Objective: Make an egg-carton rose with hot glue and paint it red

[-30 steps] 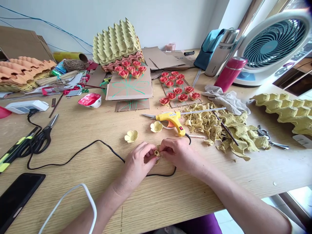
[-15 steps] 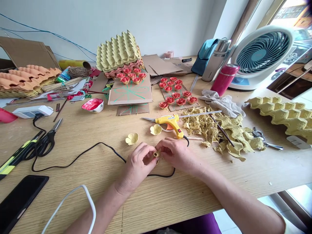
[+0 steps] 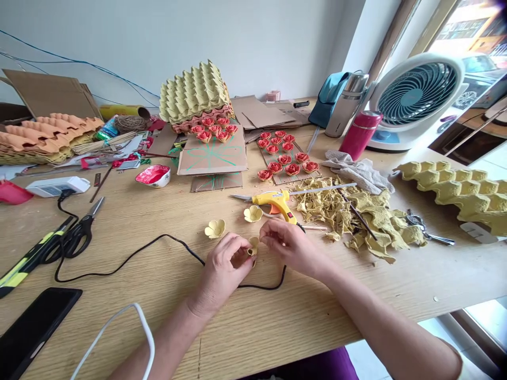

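My left hand (image 3: 224, 266) is closed, thumb and fingertips pinching a small yellow egg-carton flower (image 3: 252, 252) with a rolled, hollow centre and an upright petal. Just right of that petal is my right hand (image 3: 287, 245), its fingers bent and drawn together; whether they touch the petal or hold a scrap is hidden. Beyond my hands, two open yellow cup-shaped flowers (image 3: 215, 228) lie on the wooden table (image 3: 158, 311). A yellow hot glue gun (image 3: 279, 203) with a glue stick in its back rests behind them.
Torn carton scraps (image 3: 328, 208) are heaped on the right, before a yellow egg tray (image 3: 455, 184). Red flowers (image 3: 292, 169) sit on cardboard. The glue gun's black cord (image 3: 146, 243) crosses the table. Scissors (image 3: 81, 232), a phone (image 3: 37, 330) and a white cable (image 3: 144, 322) are left.
My right fingers have drawn back slightly to the right, showing more of the upright petal. My left hand keeps its pinch on the flower. The view has shifted a little.
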Demonstrator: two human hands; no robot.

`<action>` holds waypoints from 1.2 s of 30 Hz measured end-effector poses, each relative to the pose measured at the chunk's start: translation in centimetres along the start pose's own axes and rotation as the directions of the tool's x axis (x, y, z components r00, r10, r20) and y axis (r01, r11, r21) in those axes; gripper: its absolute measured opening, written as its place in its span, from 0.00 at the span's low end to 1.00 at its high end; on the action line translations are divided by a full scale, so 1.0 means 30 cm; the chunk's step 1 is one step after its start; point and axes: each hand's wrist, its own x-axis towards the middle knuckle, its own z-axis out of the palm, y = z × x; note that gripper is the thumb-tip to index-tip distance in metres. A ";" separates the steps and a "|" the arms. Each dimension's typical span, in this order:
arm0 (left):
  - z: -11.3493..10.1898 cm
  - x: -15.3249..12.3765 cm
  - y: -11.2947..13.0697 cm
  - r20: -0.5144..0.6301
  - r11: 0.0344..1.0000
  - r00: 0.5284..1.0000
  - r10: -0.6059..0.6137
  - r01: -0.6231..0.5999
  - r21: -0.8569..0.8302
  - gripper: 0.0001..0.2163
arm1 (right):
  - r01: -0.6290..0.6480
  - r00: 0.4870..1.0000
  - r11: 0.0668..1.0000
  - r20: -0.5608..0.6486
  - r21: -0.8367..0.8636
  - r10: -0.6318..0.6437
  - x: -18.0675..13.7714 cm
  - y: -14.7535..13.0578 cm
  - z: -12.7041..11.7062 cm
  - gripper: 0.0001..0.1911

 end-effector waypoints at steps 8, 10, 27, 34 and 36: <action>-0.004 0.003 -0.008 -0.089 0.995 0.991 0.101 -0.098 0.035 0.05 | 0.002 0.996 0.999 -0.087 0.051 0.002 0.011 -0.004 0.015 0.08; -0.005 0.007 -0.011 -0.127 0.989 0.982 0.142 -0.137 0.047 0.06 | 0.017 0.997 1.000 -0.072 0.026 -0.015 0.010 -0.005 0.029 0.05; -0.012 0.012 -0.042 -0.119 0.951 0.961 0.248 -0.218 0.220 0.03 | 0.075 0.993 0.996 -0.085 -0.056 -0.080 0.016 -0.018 0.048 0.10; -0.006 0.017 -0.065 -0.110 0.960 0.969 0.219 -0.193 0.204 0.05 | 0.075 0.997 0.943 -0.057 0.324 -0.060 0.025 -0.029 0.022 0.09; -0.006 0.020 -0.061 -0.110 0.961 0.969 0.220 -0.197 0.194 0.04 | 0.028 0.999 0.884 -0.049 0.466 -0.006 0.028 -0.025 0.014 0.14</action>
